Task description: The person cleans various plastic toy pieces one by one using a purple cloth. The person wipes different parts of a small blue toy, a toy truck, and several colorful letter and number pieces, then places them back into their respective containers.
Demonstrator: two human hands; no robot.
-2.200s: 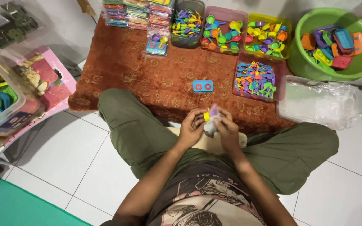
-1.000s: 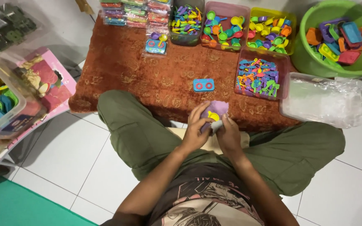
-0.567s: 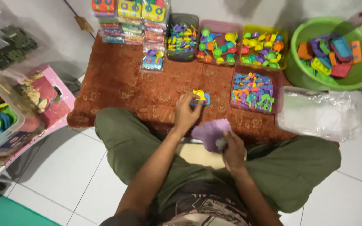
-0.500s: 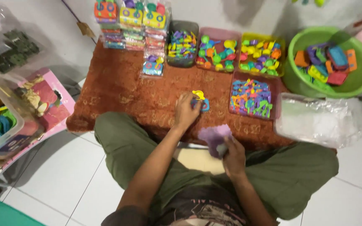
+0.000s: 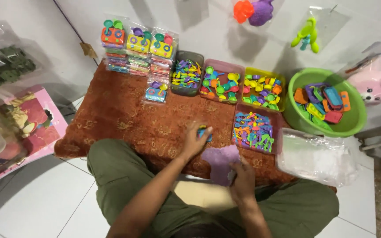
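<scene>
I sit cross-legged in front of a rust-red patterned rug point(image 5: 124, 119). My left hand point(image 5: 195, 141) reaches forward over the rug and closes over a small blue toy piece point(image 5: 205, 132) lying there. My right hand point(image 5: 242, 178) stays near my lap, gripping a soft purple piece point(image 5: 220, 162) that sticks out to the left of the fingers. A tray of small blue and purple plastic pieces point(image 5: 254, 131) sits just to the right of my left hand.
Along the rug's far edge stand stacked packaged toy sets point(image 5: 138, 52), three bins of colourful plastic bits point(image 5: 225, 81) and a green basin point(image 5: 325, 103) of toy pieces. A clear plastic bag point(image 5: 316, 156) lies at right. Pink table point(image 5: 27, 128) at left.
Both hands were together at my lap with the purple piece. My left hand has since reached out over the rug to the small blue piece. The right keeps the purple piece.
</scene>
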